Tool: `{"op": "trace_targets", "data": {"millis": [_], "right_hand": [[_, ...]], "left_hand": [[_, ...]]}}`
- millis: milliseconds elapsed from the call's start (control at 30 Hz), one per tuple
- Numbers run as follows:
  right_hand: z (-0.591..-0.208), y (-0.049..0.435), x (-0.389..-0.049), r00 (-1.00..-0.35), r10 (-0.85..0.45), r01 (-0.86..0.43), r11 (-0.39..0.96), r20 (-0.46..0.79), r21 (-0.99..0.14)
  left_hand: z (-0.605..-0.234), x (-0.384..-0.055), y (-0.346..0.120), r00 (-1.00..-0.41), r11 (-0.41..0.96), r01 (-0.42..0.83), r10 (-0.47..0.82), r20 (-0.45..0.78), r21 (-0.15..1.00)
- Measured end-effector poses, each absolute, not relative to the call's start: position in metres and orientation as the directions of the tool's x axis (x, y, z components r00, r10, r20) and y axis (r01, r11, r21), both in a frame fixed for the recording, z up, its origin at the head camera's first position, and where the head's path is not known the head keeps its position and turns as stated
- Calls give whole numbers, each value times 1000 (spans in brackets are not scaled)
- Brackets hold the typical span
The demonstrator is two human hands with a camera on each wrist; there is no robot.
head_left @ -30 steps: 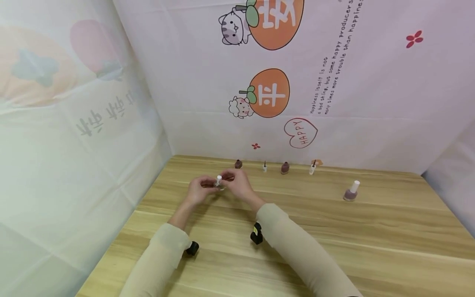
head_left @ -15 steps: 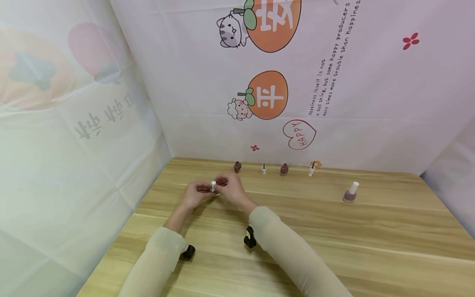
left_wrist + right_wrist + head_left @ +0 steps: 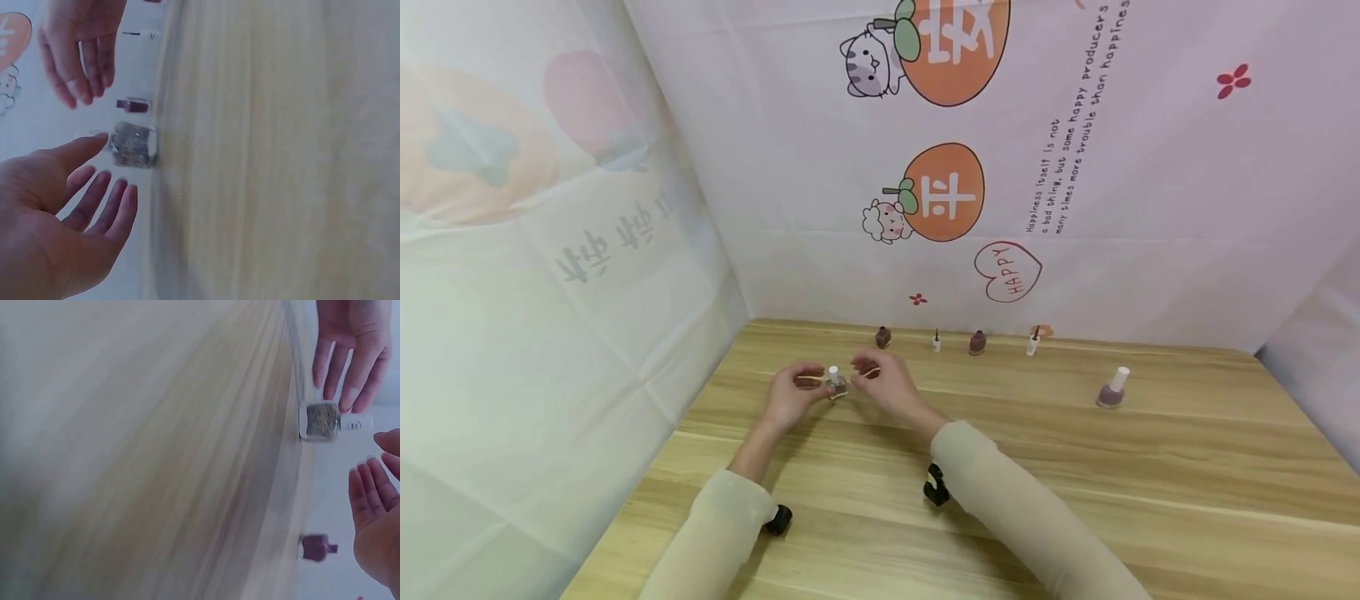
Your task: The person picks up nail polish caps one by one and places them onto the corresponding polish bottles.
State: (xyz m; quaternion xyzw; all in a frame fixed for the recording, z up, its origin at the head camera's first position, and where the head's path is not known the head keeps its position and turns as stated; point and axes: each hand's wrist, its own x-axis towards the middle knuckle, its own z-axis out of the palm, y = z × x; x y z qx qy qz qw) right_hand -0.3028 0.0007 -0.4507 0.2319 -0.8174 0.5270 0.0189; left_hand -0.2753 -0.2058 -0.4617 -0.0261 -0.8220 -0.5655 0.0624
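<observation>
A small square bottle of glittery nail polish (image 3: 837,386) with a white cap stands upright on the table between the two hands. My left hand (image 3: 790,395) is just left of it, fingers relaxed and spread. In the left wrist view the left thumb (image 3: 87,149) overlaps the cap; whether it touches I cannot tell. My right hand (image 3: 889,385) is right of the bottle, apart from it, with loosely bent fingers and nothing held. The right wrist view shows the glitter bottle (image 3: 322,420) with its cap (image 3: 356,422) on and both hands around it.
Along the back edge stand an uncapped dark polish bottle (image 3: 883,337), a white brush cap (image 3: 936,342) with its brush up, an uncapped mauve bottle (image 3: 977,342) and another upturned brush cap (image 3: 1033,342). A capped mauve bottle (image 3: 1112,389) stands at right. Printed cloth hangs behind.
Earlier both hands held the glitter bottle and its cap together. Now the fingers have let go, the right hand has drawn away to the right, and the bottle stands on the table.
</observation>
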Motion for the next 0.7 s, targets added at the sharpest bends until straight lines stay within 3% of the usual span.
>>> {"op": "trace_targets", "data": {"millis": [200,433,700], "right_hand": [[-444,34,-292,-851,-415,-494,425,322,-759],[-440,68,-276,-844,-439,-512,484,309,-710],[-438,106,-259,-798,-474,-592,495,373,-636]], "left_hand": [[-450,-262,-197,-975,389,192,-32,222,901],[-442,-248,-179,-949,436,298,37,314,849],[-437,-240,-150,-936,410,352,146,320,841]]}}
